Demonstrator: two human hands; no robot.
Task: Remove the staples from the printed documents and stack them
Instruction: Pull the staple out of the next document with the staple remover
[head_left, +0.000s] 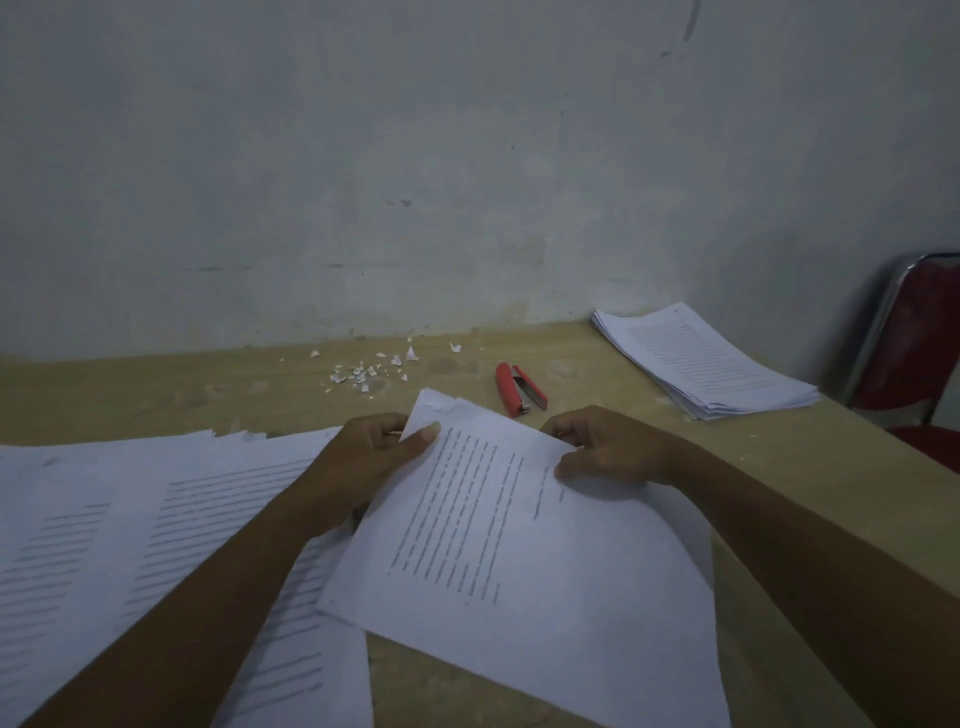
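A printed document (519, 561) of several sheets lies tilted in front of me on the wooden table (156, 389). My left hand (363, 462) pinches its far left corner, thumb on top. My right hand (608, 447) grips its far right edge, fingers curled over the paper. The staple itself is too small to see. Spread printed documents (130, 545) lie at the left under my left forearm. A neat stack of sheets (701, 358) sits at the back right. A red stapler (517, 389) lies beyond the held document, between my hands.
Torn white paper scraps (369, 369) are scattered near the wall at the back middle. A red chair with a metal frame (914, 343) stands past the table's right edge. The grey wall (467, 156) closes off the far side.
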